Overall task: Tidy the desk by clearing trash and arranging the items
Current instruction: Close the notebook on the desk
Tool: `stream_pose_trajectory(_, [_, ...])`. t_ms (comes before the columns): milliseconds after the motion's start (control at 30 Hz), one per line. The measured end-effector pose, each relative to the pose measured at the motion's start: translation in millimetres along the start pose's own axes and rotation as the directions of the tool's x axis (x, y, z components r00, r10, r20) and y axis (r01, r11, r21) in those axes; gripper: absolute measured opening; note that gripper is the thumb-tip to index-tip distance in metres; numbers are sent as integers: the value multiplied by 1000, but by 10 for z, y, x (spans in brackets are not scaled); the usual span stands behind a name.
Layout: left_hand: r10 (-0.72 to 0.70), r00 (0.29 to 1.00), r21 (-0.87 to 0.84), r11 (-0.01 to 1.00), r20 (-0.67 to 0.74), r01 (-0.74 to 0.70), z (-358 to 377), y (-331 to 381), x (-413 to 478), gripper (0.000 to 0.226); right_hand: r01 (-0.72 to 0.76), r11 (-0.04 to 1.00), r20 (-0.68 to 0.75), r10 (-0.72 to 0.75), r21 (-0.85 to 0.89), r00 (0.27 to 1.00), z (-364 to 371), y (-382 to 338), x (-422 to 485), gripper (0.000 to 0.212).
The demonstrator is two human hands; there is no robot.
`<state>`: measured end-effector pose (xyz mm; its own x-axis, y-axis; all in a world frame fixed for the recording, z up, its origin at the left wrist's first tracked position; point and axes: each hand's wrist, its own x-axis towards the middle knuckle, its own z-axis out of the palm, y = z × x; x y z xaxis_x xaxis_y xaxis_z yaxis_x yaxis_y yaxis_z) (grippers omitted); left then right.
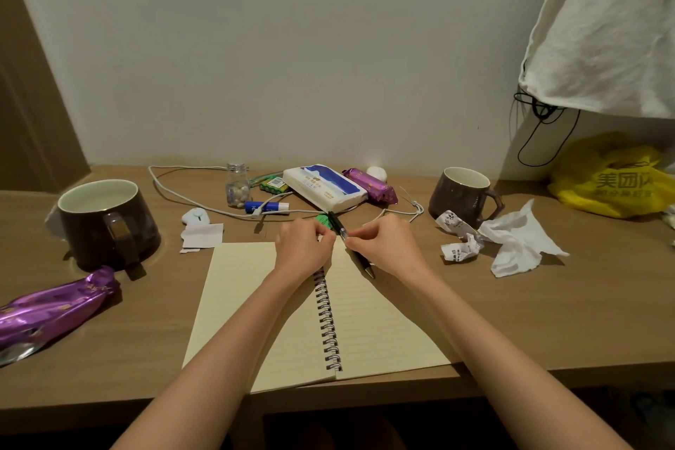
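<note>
An open spiral notebook (380, 321) is laid at the front middle of the table (548, 321). A black pen (336, 224) is pinched in the fingers of the right hand (383, 245), slanted across the notebook's top edge. The left hand (305, 245) is curled just beside the pen; whether anything is grasped cannot be told.

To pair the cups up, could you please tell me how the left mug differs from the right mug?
The left mug turns its handle toward the camera; the right mug's handle points right. The left mug looks wider than the right mug, though it sits nearer the lens. Both stand upright, dark brown outside, pale inside.
</note>
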<state>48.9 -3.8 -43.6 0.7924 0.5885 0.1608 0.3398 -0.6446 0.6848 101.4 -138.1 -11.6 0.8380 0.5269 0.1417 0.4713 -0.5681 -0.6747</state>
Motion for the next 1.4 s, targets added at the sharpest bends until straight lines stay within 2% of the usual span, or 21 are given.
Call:
stream_pose_trajectory(200, [-19, 1000, 72, 997, -17, 20, 3, -4, 11, 25, -68, 996, 49, 65, 58, 997, 24, -23, 13, 12])
stream_pose_trajectory(467, [-33, 999, 175, 984, -20, 36, -24, -13, 32, 33, -101, 995, 112, 100, 2, 989, -4, -87, -98, 10])
stream_pose_trajectory(567, [-12, 1000, 148, 989, -20, 15, 10, -63, 75, 32, -108, 994, 124, 107, 3, 987, 9, -106, -148, 8])
stream_pose_trajectory(767, [26, 999, 11, 1000, -27, -25, -32, -64, 90, 13, -123, 988, 132, 110, 98, 985, 71, -209, -230, 9])
stream_pose_trajectory(933, [-14, 1000, -214, 977, 2, 14, -88, -94, 88, 20, -137, 975, 161, 109, 175, 981, 99, -280, -284, 15])
stream_pose_trajectory(1067, [-18, 1000, -304, 952, 5, 19, -135, -94, 69, 23, -124, 976, 183, 91, 178, 979, 128, -311, -289, 15])
stream_pose_trajectory(1200, [-4, 1000, -360, 933, 19, 11, -188, -67, 6, 21, -102, 974, 180, 65, 201, 981, 117, -307, -342, 6])
stream_pose_trajectory(1300, [29, 997, -374, 927, 67, -2, -335, -40, -122, 25, -73, 984, 156, 47, 161, 987, 57, -231, -377, 22])
stream_pose_trajectory(1400, [171, 983, -251, 956, 63, -150, -598, -70, -373, 28, 80, 997, 86, -82, 25, 993, -4, -112, -441, 31])
